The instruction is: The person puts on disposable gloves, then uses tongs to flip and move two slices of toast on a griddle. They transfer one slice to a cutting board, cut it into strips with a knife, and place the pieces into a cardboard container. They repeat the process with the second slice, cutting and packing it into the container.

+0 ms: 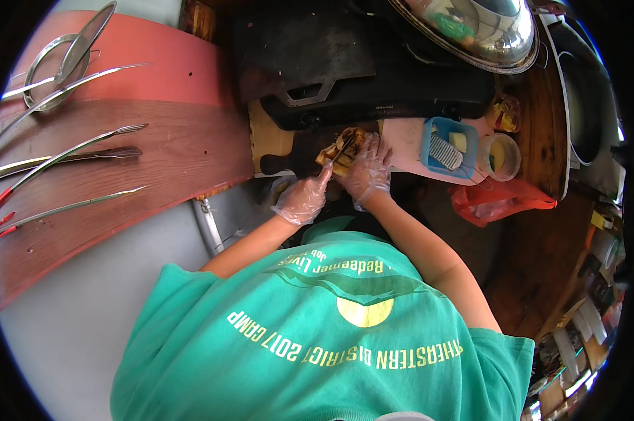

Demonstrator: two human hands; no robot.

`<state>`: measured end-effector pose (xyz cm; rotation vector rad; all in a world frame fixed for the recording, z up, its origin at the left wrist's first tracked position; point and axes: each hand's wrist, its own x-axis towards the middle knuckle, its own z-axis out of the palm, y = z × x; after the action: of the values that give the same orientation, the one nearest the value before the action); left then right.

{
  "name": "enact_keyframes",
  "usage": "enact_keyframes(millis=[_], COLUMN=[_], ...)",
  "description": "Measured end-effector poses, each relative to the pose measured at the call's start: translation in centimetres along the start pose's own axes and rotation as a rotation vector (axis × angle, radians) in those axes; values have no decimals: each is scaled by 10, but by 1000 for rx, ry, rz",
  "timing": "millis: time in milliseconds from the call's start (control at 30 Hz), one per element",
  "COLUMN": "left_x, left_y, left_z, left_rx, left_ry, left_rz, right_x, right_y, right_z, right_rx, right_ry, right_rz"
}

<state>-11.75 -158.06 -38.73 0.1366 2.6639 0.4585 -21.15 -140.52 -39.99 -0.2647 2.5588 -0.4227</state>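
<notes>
A browned, toasted piece of food (338, 164), bread-like, lies on a dark cutting board (301, 152) in front of me. My left hand (302, 197), in a clear plastic glove, grips a knife (343, 151) with the thumb extended along it. The thin blade lies across the top of the food, and the handle is hidden inside the hand. Also gloved in clear plastic, my right hand (369, 166) rests against the food's right side, holding it with fingers stretched forward.
Beyond the board stands a black gas stove (369, 105) with a dark griddle plate (306, 52) and a metal dome lid (480, 31). To the right are a blue tray (450, 147) with a grater, a clear tub (498, 157) and a red plastic bag (501, 202). Tongs (69, 158) and strainers (59, 71) sit left.
</notes>
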Motion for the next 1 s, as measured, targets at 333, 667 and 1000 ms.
enact_keyframes(millis=[333,667,1000], left_x=[-3,5,-17], left_y=[-16,-2,-14], left_z=[61,39,65], left_rx=[-21,-172,-97], left_ry=[180,188,189], left_rz=[-5,-8,-6], right_x=[1,3,0], right_y=[3,1,0], right_z=[15,22,21], right_rx=[-47,44,-27], right_ry=[41,75,27], right_rz=[-23,-9,-9])
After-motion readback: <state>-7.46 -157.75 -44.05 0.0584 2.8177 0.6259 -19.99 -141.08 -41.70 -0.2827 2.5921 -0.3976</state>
